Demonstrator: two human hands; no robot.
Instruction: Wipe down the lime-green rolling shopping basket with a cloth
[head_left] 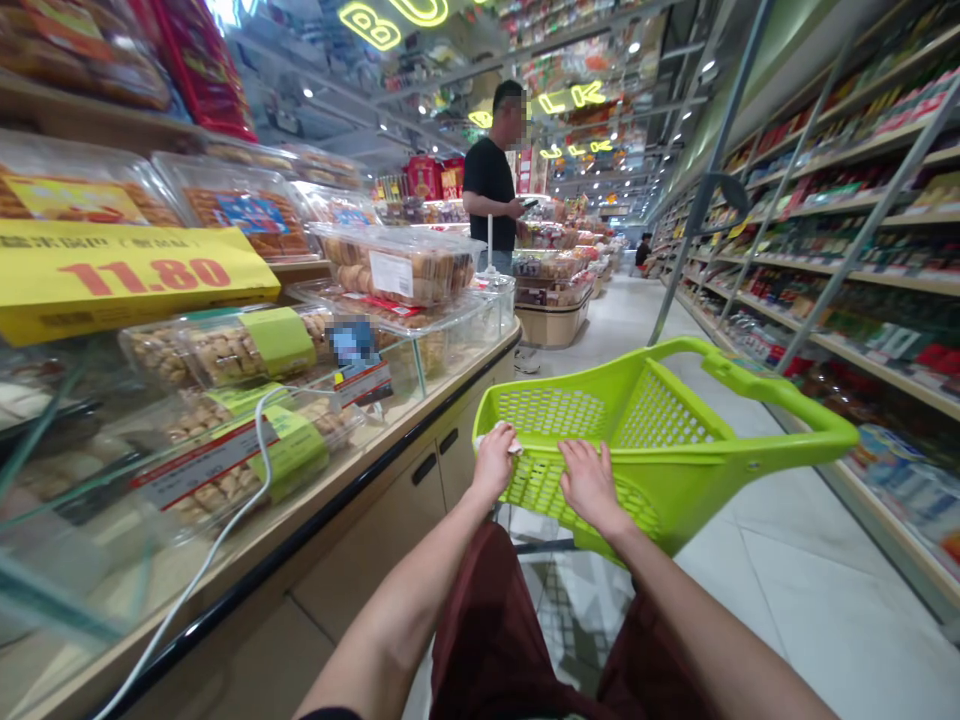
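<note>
Green basket cart [660,420] center frame in the aisle. Left hand [493,462] grips its near rim, fingers curled, maybe over a white scrap. Right hand [590,482] flat on rim, fingers together.

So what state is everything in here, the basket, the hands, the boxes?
Green shopping basket: tilted, nothing visible inside.
Left hand: gripping the basket rim, white scrap under the fingers.
Right hand: flat on the basket wall.
Clear pastry boxes: lids closed, stacked.
Yellow price sign: reads 11.80.
</note>
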